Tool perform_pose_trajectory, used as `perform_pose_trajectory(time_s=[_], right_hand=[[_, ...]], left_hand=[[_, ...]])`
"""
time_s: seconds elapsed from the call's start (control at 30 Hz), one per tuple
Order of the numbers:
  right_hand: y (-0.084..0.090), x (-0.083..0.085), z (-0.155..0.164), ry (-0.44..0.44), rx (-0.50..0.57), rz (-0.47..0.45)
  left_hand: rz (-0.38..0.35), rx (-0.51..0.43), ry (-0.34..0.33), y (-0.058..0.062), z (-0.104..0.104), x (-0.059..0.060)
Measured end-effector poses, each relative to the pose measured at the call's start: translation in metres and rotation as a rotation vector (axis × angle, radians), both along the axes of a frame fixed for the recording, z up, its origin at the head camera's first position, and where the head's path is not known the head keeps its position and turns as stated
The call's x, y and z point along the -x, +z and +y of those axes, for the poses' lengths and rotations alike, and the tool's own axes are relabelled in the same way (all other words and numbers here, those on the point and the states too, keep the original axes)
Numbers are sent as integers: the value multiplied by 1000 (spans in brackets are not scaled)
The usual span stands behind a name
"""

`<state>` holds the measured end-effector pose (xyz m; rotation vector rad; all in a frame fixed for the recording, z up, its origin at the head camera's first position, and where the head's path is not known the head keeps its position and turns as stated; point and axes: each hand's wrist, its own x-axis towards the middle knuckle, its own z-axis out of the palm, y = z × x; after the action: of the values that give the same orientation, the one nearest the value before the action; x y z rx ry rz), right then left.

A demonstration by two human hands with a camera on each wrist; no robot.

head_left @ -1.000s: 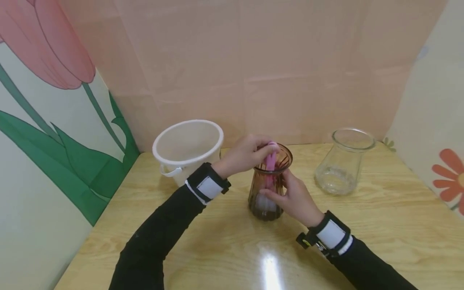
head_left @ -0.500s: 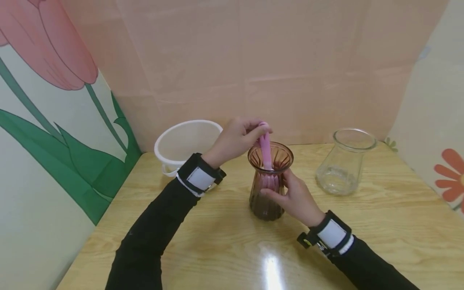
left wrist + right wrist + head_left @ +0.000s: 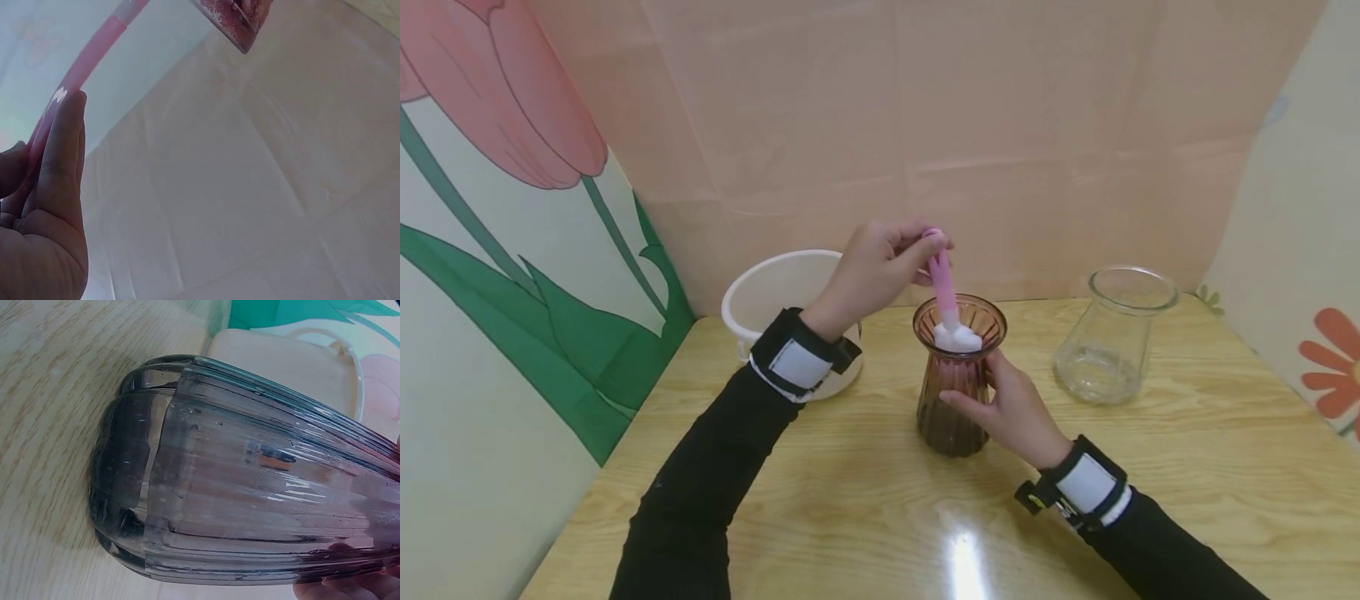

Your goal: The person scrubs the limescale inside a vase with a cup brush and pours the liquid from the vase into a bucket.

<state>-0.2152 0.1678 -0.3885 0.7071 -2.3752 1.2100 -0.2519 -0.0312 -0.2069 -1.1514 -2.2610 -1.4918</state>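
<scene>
1. White bucket (image 3: 790, 287): at the table's (image 3: 1187, 467) far left corner; we touch nothing of it.

2. Left hand (image 3: 876, 271): raised above the vase, fingers curled round the top of the pink brush (image 3: 942, 287). The left wrist view shows the fingertips (image 3: 65, 134) pinching the handle (image 3: 81, 69) firmly.

3. Pink brush: thin handle, white sponge head (image 3: 957, 337) sitting at the vase mouth. We judge it light, its handle slightly flexible and the head soft; best held high on the handle, as now.

4. Brown ribbed vase (image 3: 955, 383): upright near the middle of the table, toward the far edge. Glass, so we judge it heavy for its size, smooth, breakable; best held round the waist.

5. Right hand (image 3: 1011, 412): fingers and thumb wrapped partway round the vase's right side, steadying it.

6. Clear glass vase (image 3: 1112, 337): toward the far right corner, well apart from both hands.
</scene>
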Motion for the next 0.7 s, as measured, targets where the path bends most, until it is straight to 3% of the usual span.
perform_pose_trajectory(time_s=[0.5, 0.7], right_hand=[[1, -5, -4, 11, 4, -2], [2, -6, -4, 11, 5, -4]], left_hand=[[-50, -107, 10, 11, -8, -3], [-57, -112, 0, 7, -7, -1]])
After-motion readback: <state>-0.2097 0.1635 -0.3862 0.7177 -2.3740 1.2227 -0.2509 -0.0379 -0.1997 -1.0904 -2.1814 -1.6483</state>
